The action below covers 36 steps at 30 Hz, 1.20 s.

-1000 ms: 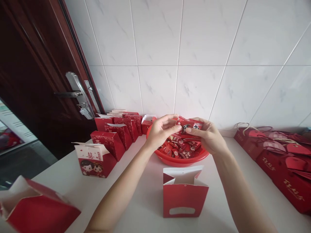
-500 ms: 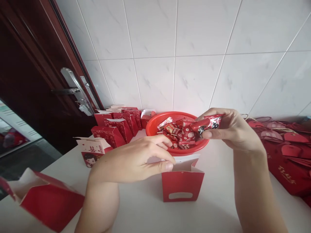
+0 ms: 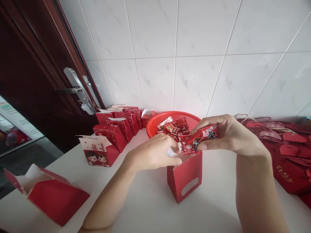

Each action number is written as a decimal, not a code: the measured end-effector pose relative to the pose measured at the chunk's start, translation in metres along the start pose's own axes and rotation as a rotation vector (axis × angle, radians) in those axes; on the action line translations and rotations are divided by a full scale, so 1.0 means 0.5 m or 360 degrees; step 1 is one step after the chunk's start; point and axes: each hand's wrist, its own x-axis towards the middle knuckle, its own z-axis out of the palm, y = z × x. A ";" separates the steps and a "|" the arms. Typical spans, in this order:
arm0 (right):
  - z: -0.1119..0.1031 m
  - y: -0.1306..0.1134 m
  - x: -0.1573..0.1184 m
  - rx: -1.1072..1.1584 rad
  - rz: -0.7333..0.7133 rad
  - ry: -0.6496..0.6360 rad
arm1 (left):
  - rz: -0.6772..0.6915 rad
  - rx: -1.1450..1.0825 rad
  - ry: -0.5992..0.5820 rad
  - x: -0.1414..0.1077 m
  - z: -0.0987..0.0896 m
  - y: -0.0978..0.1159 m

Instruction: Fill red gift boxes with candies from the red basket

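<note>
A red paper gift box [image 3: 184, 178] with an oval window stands on the white table, its top unfolded. My left hand [image 3: 150, 153] is closed on the left top edge of this box, thumb in front and fingers behind. Over the opening, my right hand [image 3: 225, 137] pinches several red-wrapped candies [image 3: 188, 147] between thumb and fingers; how many cannot be told. Right behind sits a red plastic basket [image 3: 151, 126], holding more wrapped candies [image 3: 172, 129] and partly hidden by my hands.
Several red gift boxes [image 3: 108, 136] stand in a row at the back left. Another open box [image 3: 58, 200] is at the left front. Red bags with cord handles [image 3: 284, 168] crowd the right side. A tiled wall [image 3: 155, 81] and a dark door [image 3: 31, 64] bound the table.
My left hand has moved right and taken hold of the box, which is turned at an angle. My right hand has come down with the candies to the box's opening.
</note>
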 end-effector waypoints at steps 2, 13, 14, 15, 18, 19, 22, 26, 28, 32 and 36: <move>-0.003 0.000 -0.002 -0.0035 0.0000 -0.0003 | -0.0033 0.0013 0.0014 -0.001 0.004 0.003; 0.003 -0.005 -0.002 -0.0454 0.0230 -0.0298 | 0.0049 0.0057 -0.0153 -0.016 0.005 0.013; 0.007 -0.005 0.000 -0.0536 0.0261 -0.0292 | 0.0042 0.0061 -0.0156 -0.016 0.004 0.013; 0.011 -0.005 0.002 -0.0608 0.0281 -0.0277 | 0.0037 0.0060 -0.0156 -0.015 0.003 0.013; 0.015 -0.003 0.007 -0.0728 0.0287 -0.0243 | 0.0050 0.0054 -0.0151 -0.013 0.005 0.011; 0.015 -0.002 0.008 -0.0749 0.0280 -0.0229 | 0.0064 0.0054 -0.0149 -0.013 0.006 0.010; 0.012 0.001 0.007 -0.0803 0.0212 -0.0165 | 0.0081 0.0052 -0.0142 -0.013 0.008 0.009; 0.015 -0.003 0.002 -0.0633 -0.0050 0.0013 | 0.0069 0.0070 -0.0157 -0.016 0.005 0.009; 0.018 -0.003 -0.001 -0.0398 -0.0123 0.0098 | 0.0101 0.0096 -0.0159 -0.019 0.001 0.009; 0.023 0.006 0.001 -0.0047 -0.0157 0.0089 | 0.0140 0.0147 -0.0067 -0.026 -0.011 0.007; 0.033 0.016 0.013 -0.0031 -0.0278 -0.0019 | 0.0153 0.0101 -0.0066 -0.023 -0.018 0.004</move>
